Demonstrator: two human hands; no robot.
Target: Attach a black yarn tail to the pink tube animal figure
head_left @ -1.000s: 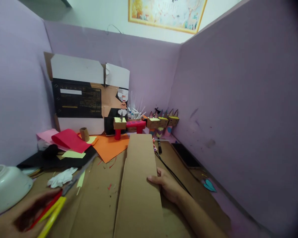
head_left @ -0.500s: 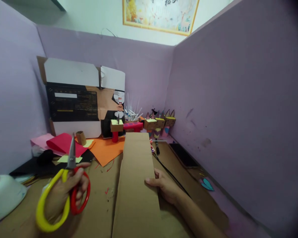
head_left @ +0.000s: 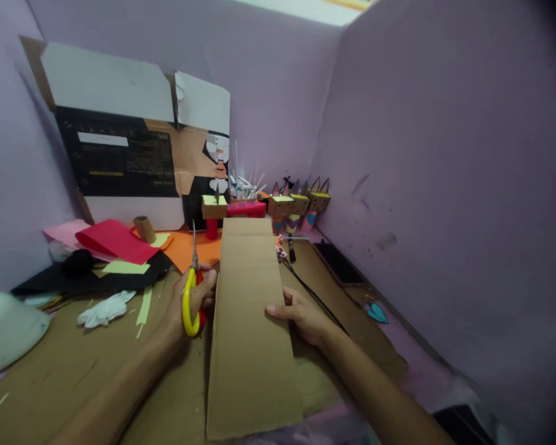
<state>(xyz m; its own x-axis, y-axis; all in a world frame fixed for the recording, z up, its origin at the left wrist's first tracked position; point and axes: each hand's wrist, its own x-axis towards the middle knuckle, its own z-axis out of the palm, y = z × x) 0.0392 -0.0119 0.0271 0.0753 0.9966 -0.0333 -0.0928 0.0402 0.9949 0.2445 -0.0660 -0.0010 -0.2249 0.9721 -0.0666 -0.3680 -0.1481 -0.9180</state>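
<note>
A long strip of brown cardboard [head_left: 252, 334] stretches away from me in the middle of the head view. My right hand [head_left: 303, 315] grips its right edge, thumb on top and fingers beneath. Close by the left edge is my left hand [head_left: 199, 293], closed on scissors [head_left: 191, 306] with one yellow and one red handle. Their blades point up and away from me. Whether the left fingers also touch the cardboard I cannot tell.
Coloured paper [head_left: 120, 241] and a crumpled white tissue [head_left: 105, 309] lie on the left, near a white bowl [head_left: 12, 334]. Small cardboard cat-eared figures [head_left: 301, 204] stand at the back. A dark phone [head_left: 340, 262] and a blue paper heart [head_left: 377, 313] lie on the right.
My left hand has moved right with the scissors, up to the cardboard's left edge. The view has tipped downward, and the cardboard's near end now shows.
</note>
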